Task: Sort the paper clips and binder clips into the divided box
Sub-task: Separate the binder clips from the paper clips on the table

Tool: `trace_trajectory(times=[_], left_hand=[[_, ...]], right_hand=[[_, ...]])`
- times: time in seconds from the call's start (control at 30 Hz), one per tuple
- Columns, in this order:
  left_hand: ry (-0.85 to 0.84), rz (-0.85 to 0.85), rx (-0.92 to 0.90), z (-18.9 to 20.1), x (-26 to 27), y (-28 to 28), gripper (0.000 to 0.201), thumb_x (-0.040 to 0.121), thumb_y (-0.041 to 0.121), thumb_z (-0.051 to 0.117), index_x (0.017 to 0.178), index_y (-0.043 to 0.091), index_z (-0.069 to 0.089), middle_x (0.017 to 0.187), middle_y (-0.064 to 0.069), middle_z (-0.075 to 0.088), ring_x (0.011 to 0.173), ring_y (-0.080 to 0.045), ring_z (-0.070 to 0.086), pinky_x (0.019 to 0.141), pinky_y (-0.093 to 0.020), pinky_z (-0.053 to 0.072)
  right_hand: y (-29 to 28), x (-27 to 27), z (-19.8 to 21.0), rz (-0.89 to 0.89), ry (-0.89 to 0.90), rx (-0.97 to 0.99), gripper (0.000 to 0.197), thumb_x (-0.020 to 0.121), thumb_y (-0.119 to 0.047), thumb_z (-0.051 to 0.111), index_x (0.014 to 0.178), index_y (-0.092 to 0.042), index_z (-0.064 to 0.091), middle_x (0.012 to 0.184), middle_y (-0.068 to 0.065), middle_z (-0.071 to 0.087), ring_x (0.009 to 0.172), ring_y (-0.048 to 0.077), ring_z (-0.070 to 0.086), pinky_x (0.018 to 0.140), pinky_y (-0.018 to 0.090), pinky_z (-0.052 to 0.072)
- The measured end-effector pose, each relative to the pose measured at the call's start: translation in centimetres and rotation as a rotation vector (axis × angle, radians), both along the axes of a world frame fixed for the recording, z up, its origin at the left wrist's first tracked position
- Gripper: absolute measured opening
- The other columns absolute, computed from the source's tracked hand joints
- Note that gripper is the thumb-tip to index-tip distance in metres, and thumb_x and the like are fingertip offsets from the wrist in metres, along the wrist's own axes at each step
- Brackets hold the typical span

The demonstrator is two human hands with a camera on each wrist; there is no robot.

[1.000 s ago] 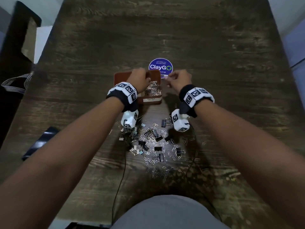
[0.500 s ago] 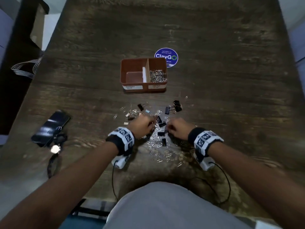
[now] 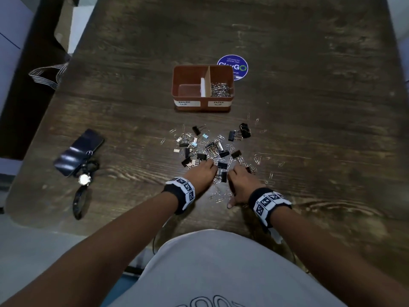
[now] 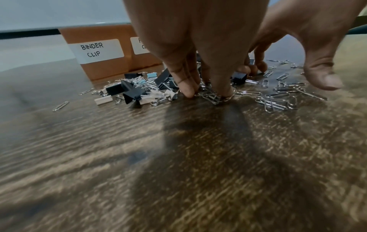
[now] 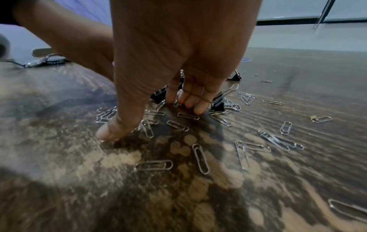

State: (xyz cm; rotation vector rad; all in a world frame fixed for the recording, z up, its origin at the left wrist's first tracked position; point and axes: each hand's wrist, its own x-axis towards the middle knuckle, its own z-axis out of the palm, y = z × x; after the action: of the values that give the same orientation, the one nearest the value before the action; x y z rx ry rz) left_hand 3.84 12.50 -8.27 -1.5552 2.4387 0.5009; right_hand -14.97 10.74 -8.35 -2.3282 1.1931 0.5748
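The brown divided box stands on the table beyond the pile. Its left half, labelled BINDER CLIP, is empty; the right half holds silver paper clips. Black binder clips and loose paper clips lie mixed in front of it. My left hand is at the near edge of the pile, thumb and fingers pinching a bunch of paper clips against the table. Just right of it, my right hand rests thumb and curled fingertips on the table over scattered paper clips, with nothing gripped.
A dark phone with a strap and a round metal piece lies at the left. A blue round sticker sits behind the box. A striped strap hangs off the table's left edge.
Both hands were over the box's paper-clip half a second ago. They have come back to the near side of the pile and settled onto the paper clips.
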Motion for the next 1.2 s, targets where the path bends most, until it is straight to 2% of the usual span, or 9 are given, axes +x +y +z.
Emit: trace_trajectory(times=[0.17,0.33,0.53,0.7,0.77,0.87,0.97,1.07,1.2], left_hand=[[0.005,0.027,0.041,-0.3,0.2,-0.5,0.031,0.087,0.002,0.055,0.118,0.002,0.051,0.11,-0.015,0.058,0.099,-0.029,0.059,0.079,-0.036,0.05],[0.059,-0.003,0.069,-0.9,0.9,-0.8,0.02,0.089,0.004,0.055,0.108,0.001,0.056,0.105,-0.015,0.061,0.095,-0.028,0.059,0.077,-0.036,0.048],[0.325,0.279,0.13,0.5,3.2,-2.8,0.009,0.088,0.003,0.05,0.086,0.012,0.052,0.09,-0.003,0.057,0.081,-0.022,0.055,0.072,-0.035,0.047],[0.452,0.547,0.105,2.5,6.3,-5.6,0.007,0.095,0.005,0.054,0.09,0.007,0.059,0.083,0.001,0.057,0.073,-0.012,0.052,0.067,-0.021,0.04],[0.464,0.651,0.1,2.8,7.9,-6.6,0.008,0.095,0.011,0.057,0.094,0.004,0.062,0.089,-0.007,0.064,0.08,-0.018,0.058,0.076,-0.029,0.047],[0.5,0.764,0.113,2.7,10.2,-7.6,0.006,0.094,0.013,0.06,0.093,0.008,0.062,0.089,-0.007,0.066,0.082,-0.019,0.06,0.08,-0.03,0.049],[0.547,0.819,0.113,2.8,11.7,-8.1,0.005,0.093,0.01,0.062,0.088,0.011,0.061,0.082,-0.003,0.065,0.074,-0.014,0.061,0.073,-0.025,0.053],[0.584,0.853,0.141,3.0,12.7,-8.6,0.004,0.093,0.007,0.061,0.089,0.008,0.06,0.075,0.001,0.063,0.062,-0.003,0.059,0.055,-0.006,0.046],[0.588,0.812,0.116,3.0,13.8,-9.2,0.005,0.094,0.009,0.061,0.09,0.006,0.062,0.075,-0.001,0.067,0.061,-0.006,0.065,0.056,-0.007,0.049]], right_hand=[[0.4,-0.2,-0.3,-0.094,-0.125,-0.006,0.071,0.072,-0.043,0.077,0.126,-0.008,0.047,0.127,0.009,0.043,0.119,0.026,0.042,0.093,0.039,0.046],[-0.7,-0.6,-0.1,-0.079,-0.164,0.021,0.041,0.079,-0.032,0.073,0.111,-0.011,0.057,0.114,0.006,0.05,0.107,0.022,0.051,0.084,0.034,0.049],[-4.8,0.6,1.5,-0.154,-0.277,-0.076,0.021,0.086,-0.019,0.064,0.106,-0.017,0.057,0.111,0.001,0.051,0.101,0.017,0.05,0.082,0.024,0.042],[-8.4,4.2,2.6,-0.049,-0.259,-0.142,0.034,0.084,-0.006,0.06,0.117,-0.014,0.056,0.117,0.002,0.049,0.101,0.02,0.053,0.077,0.023,0.047],[-9.4,5.9,2.8,-0.014,-0.258,-0.135,0.039,0.083,-0.005,0.062,0.121,-0.013,0.055,0.117,0.004,0.047,0.099,0.021,0.054,0.074,0.023,0.045],[-10.5,8.7,2.6,0.047,-0.249,-0.118,0.045,0.083,-0.002,0.062,0.127,-0.009,0.053,0.119,0.008,0.048,0.099,0.023,0.054,0.082,0.029,0.049],[-11.0,11.0,1.7,0.145,-0.223,-0.105,0.048,0.081,0.001,0.063,0.128,-0.006,0.054,0.125,0.011,0.049,0.099,0.027,0.057,0.079,0.034,0.053],[-10.9,11.8,0.6,0.199,-0.183,-0.096,0.051,0.08,-0.001,0.067,0.128,-0.005,0.052,0.131,0.016,0.048,0.103,0.031,0.057,0.082,0.039,0.054],[-9.8,11.4,-0.4,0.157,-0.21,-0.108,0.058,0.08,-0.006,0.069,0.134,-0.013,0.047,0.13,0.012,0.049,0.111,0.027,0.053,0.086,0.036,0.053]])
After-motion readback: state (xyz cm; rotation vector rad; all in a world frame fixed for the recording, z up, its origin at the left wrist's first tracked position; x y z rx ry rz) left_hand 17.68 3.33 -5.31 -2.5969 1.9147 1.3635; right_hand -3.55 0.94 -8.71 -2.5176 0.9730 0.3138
